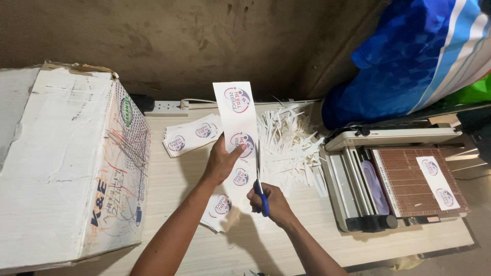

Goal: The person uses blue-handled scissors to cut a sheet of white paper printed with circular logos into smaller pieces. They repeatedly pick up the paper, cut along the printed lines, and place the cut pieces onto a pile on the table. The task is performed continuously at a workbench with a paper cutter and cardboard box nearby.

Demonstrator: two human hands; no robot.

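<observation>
My left hand (pixel 223 161) grips a long white paper strip (pixel 236 110) printed with round logos and holds it upright over the table. In my right hand (pixel 270 203) are blue-handled scissors (pixel 260 176), blades pointing up along the strip's right edge, beside the thumb of my left hand. Below my hands lies a small stack of cut logo cards (pixel 219 208). Another stack of logo cards (pixel 192 135) lies at the back, left of the strip.
A heap of thin white paper offcuts (pixel 291 145) lies to the right of the strip. A paper cutter (pixel 396 179) with a logo strip on its bed stands at the right. A large white cardboard box (pixel 66 163) fills the left. A power strip (pixel 166 107) runs along the wall.
</observation>
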